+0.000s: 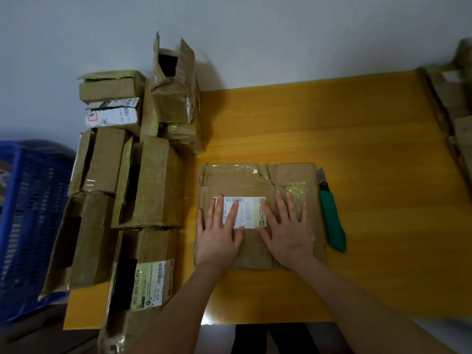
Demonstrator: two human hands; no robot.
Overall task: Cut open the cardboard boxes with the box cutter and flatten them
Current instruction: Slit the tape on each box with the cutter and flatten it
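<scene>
Flattening step: left hand and right hand, both spread flat and gripping nothing, press collapsed cardboard box onto yellow surface; box cutter just beside; next likely an uncut box.

table: yellow wood-grain top, centre and right of frame | crate: blue perforated plastic, left edge | wall: pale, plain, across top

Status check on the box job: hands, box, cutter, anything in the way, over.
Left hand, right hand flat, pressing the flattened box. Box cutter idle beside its right edge. Box pile at left, nothing in the way.
</scene>
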